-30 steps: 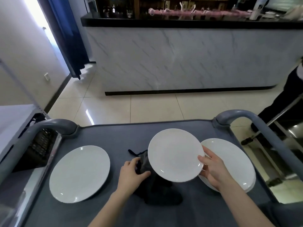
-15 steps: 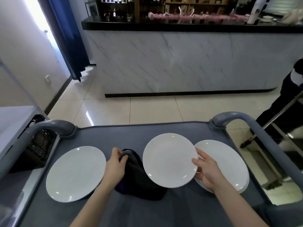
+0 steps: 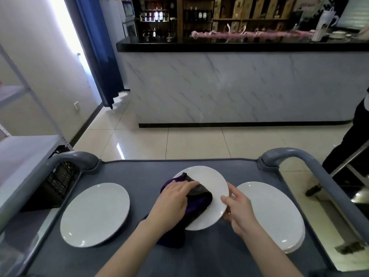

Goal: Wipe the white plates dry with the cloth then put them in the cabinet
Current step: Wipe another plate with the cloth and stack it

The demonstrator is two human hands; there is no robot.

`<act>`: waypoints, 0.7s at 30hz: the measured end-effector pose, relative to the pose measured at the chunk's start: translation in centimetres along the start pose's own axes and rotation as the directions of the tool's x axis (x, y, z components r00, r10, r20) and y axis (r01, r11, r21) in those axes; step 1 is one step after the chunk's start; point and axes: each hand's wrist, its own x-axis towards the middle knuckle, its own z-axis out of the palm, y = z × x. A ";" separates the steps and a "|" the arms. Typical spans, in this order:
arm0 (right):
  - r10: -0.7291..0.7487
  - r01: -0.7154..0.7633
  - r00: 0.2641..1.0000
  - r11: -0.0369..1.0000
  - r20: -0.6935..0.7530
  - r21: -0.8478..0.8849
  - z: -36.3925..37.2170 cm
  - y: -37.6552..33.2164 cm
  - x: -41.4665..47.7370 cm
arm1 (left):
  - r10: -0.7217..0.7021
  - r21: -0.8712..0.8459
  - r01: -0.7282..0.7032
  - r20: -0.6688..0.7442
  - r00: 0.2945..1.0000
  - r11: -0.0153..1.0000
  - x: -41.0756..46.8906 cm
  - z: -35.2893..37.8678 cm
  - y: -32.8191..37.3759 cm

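Marble-fronted bar (image 3: 239, 86) is standing behind the grey cart (image 3: 139, 172). Over the cart's middle, the right hand (image 3: 237, 208) is pinching the white plate (image 3: 211, 178) by its rim, while the left hand (image 3: 173, 200), fingers flat, is pressing the dark cloth (image 3: 197, 198) onto it. The plate is looking glazed, slippery and breakable, so the rim is probably the safest hold. A lone plate (image 3: 94, 213) is lying by the left edge and a stack (image 3: 271, 212) by the right, its count unclear. There is one cloth.

This looks like a bar or restaurant, front of house. A long counter (image 3: 239, 86) with a marble-look front and a black top runs across the room. Behind it, wooden shelves (image 3: 225, 19) hold rows of bottles (image 3: 196, 15) and what may be boxed wine, too blurred to be sure. Close by stands a grey service cart (image 3: 139, 170) with raised handles, carrying white plates (image 3: 95, 214). The floor (image 3: 199, 142) is glossy pale tile, and a metal rack (image 3: 30, 90) stands at the left.
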 end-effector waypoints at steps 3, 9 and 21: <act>0.003 -0.002 1.000 0.999 -0.013 0.037 -0.3 -0.1 -0.3 | -0.146 0.195 0.148 -0.021 0.989 0.970 -1.6 1.9 -0.7; -0.041 0.040 0.999 0.998 0.019 0.048 -0.4 -1.0 -0.9 | -0.080 0.168 0.038 0.246 0.966 0.985 -2.2 4.8 0.1; -0.086 0.084 0.987 0.996 0.135 0.014 -0.4 -2.2 -2.3 | -0.101 0.256 0.047 0.201 0.974 0.966 5.1 2.1 -3.0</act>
